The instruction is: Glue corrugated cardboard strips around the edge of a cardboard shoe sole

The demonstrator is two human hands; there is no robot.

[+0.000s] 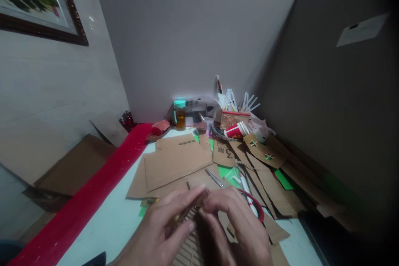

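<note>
My left hand [158, 228] is closed with thumb and fingers around a folded piece of brown corrugated cardboard [189, 251], its ridges showing between the hands. Against the same piece, at its upper right edge, the curled fingers of my right hand [241, 224] are pressed together. My fingers hide much of the piece. Just beyond the hands lie scissors [215, 178] with their blades pointing away to the left. A red ring-shaped item [259, 208] and a white pen-like stick [247, 193] are beside my right hand.
Flat cardboard sheets [177, 164] cover the table's middle; cut strips [271, 187] pile up on the right. A bottle with a teal lid [180, 118], a red paper cup [233, 131] and a box of white sticks [233, 119] stand behind. Grey panels [193, 45] enclose the back and right.
</note>
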